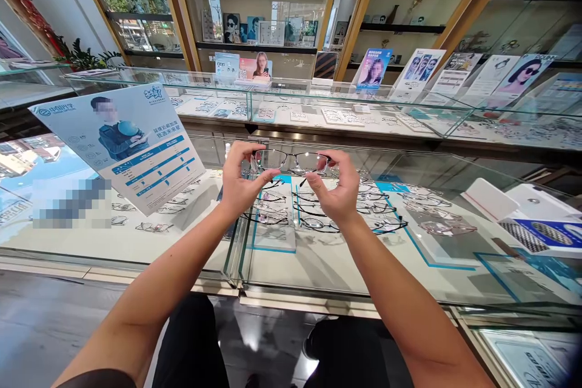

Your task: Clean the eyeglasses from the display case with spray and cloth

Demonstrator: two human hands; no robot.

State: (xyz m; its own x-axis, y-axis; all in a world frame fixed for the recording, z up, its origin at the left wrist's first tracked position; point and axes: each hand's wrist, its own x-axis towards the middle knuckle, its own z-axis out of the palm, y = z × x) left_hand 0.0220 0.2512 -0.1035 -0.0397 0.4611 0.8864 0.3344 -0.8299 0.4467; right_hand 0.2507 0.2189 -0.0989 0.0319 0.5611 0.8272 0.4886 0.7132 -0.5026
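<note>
A pair of thin dark-rimmed glasses [291, 161] is held up level above the glass display case [318, 291], lenses side by side. At its left end my left hand [243, 180] pinches the frame between thumb and fingers. My right hand [336, 185] grips the other end in the same way, with fingertips seen behind the right lens. Below the hands, rows of dark-framed glasses [313, 225] lie inside the case. The temple arms of the held pair are mostly hidden.
A blue and white sign [131, 145] leans on the case at left. An open white and blue box [541, 224] lies at right. Behind stands another glass counter [291, 124] with upright cards [373, 68], then wall shelves [259, 47].
</note>
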